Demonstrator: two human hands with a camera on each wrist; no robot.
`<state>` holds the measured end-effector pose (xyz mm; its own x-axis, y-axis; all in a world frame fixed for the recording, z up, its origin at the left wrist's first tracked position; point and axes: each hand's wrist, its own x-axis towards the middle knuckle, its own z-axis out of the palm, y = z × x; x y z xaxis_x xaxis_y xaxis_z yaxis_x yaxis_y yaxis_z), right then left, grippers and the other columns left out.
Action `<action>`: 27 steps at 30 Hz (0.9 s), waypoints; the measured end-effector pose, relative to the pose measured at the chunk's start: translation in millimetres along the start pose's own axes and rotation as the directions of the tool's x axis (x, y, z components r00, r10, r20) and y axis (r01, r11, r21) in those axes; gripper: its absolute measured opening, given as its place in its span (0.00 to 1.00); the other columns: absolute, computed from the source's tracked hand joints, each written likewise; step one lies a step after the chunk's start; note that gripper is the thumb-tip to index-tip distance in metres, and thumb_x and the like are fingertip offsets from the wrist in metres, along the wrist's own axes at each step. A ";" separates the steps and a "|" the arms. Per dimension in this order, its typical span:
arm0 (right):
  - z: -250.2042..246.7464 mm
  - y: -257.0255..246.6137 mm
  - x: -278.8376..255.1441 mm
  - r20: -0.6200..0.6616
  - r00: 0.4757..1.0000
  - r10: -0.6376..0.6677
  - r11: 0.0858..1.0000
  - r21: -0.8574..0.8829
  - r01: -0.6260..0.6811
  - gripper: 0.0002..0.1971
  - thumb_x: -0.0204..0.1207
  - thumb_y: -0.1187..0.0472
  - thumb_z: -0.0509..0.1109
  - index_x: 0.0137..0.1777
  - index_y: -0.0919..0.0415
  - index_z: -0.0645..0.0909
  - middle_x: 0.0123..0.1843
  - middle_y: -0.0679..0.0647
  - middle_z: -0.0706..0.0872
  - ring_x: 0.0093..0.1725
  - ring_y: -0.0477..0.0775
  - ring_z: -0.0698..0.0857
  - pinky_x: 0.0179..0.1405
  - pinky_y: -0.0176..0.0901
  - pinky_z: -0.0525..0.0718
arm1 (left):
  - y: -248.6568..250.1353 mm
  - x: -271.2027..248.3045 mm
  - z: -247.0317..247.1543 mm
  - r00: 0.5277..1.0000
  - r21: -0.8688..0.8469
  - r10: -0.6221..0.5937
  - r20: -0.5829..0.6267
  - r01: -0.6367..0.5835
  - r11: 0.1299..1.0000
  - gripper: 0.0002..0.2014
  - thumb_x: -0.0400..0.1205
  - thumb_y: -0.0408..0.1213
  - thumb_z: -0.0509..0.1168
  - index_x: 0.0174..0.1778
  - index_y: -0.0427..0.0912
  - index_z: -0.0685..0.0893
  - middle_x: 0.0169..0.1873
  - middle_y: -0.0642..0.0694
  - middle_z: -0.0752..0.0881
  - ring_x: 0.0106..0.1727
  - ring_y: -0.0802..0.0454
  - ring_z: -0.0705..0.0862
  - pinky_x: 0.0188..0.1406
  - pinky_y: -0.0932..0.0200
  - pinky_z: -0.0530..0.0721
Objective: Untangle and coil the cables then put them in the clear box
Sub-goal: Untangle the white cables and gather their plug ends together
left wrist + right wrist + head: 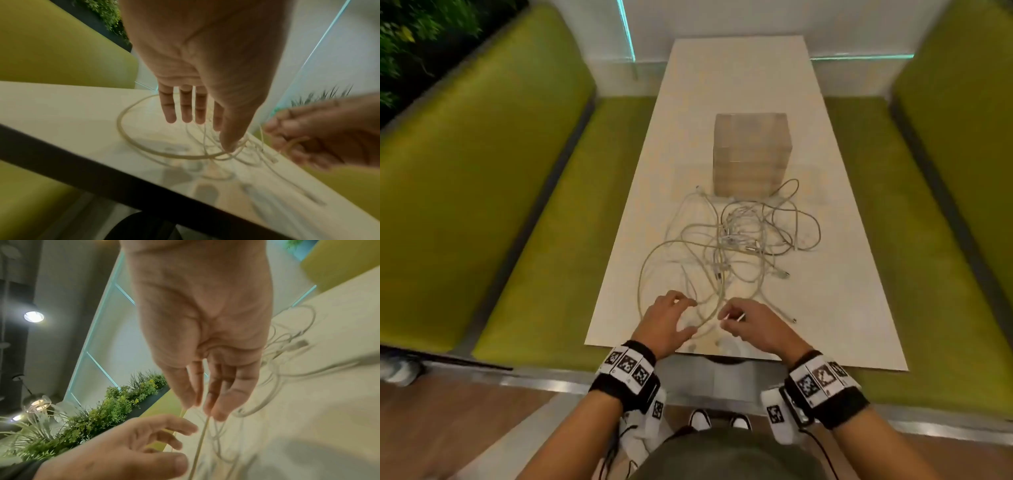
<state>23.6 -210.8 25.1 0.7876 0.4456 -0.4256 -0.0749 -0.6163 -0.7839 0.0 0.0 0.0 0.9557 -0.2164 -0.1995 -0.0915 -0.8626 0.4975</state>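
Over the near end of the long white rectangular table (835,240), the person's left hand (666,323) hovers with its fingers (186,105) straight and slightly spread, palm toward the tabletop; the left wrist view shows nothing held in it, though the thumb tip comes down right at a large round loop of cable, and whether it actually touches the strand is hard to tell through the blur. The right hand (751,323) is just beside it, fingers drawn in and pinching a thin pale cable strand (202,434); in the right wrist view the strand runs straight down from between the thumb and fingertips (219,413), and in the head view a short white end pokes out of the fist. The two hands are close together but apart. The tangle of thin white charging cables (736,240) sprawls loose on the table in front of both hands, its loops overlapping and several plug ends lying free, with the far edge of the heap reaching the foot of a tall box-like block with blurred tan sides (751,154) that stands upright at mid-table. Green upholstered bench seats (482,171) flank the table on both sides.
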 end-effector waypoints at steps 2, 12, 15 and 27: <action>5.5 -5.7 21.9 -0.142 0.986 0.087 0.995 0.060 -0.079 0.07 0.75 0.54 0.70 0.50 0.54 0.78 0.46 0.54 0.86 0.45 0.55 0.86 0.48 0.50 0.83 | 3.4 7.0 5.6 0.995 0.103 -0.021 0.099 0.011 0.995 0.19 0.80 0.47 0.65 0.67 0.50 0.79 0.65 0.47 0.76 0.63 0.46 0.76 0.60 0.52 0.73; 3.7 -5.8 66.4 -0.340 0.902 0.265 0.943 0.288 -0.169 0.25 0.73 0.66 0.74 0.67 0.64 0.68 0.37 0.52 0.78 0.35 0.57 0.84 0.44 0.53 0.86 | 16.5 17.4 5.8 0.981 0.100 -0.048 0.189 0.029 0.995 0.09 0.82 0.40 0.63 0.56 0.46 0.84 0.56 0.45 0.83 0.56 0.44 0.82 0.49 0.53 0.77; -1.5 -3.2 65.4 -0.364 0.895 0.259 0.937 0.320 -0.141 0.17 0.72 0.67 0.76 0.60 0.65 0.77 0.34 0.51 0.80 0.29 0.50 0.81 0.38 0.46 0.87 | 16.2 19.9 5.0 0.984 0.113 -0.029 0.174 0.009 0.994 0.08 0.82 0.40 0.62 0.55 0.46 0.83 0.55 0.46 0.84 0.55 0.45 0.82 0.46 0.55 0.74; -25.5 -14.0 36.6 -0.344 0.937 -0.067 0.701 0.652 0.289 0.05 0.75 0.67 0.71 0.40 0.62 0.78 0.42 0.52 0.84 0.46 0.49 0.83 0.50 0.41 0.79 | -5.5 35.8 -12.5 0.993 0.037 -0.106 -0.057 0.108 0.993 0.06 0.84 0.35 0.59 0.53 0.41 0.79 0.51 0.42 0.81 0.48 0.41 0.82 0.45 0.46 0.81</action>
<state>69.0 -202.4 32.1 0.9530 0.2355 -0.1908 -0.2234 0.1203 -0.9673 38.3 2.7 0.7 0.9744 -0.0971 -0.2028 0.0025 -0.8971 0.4417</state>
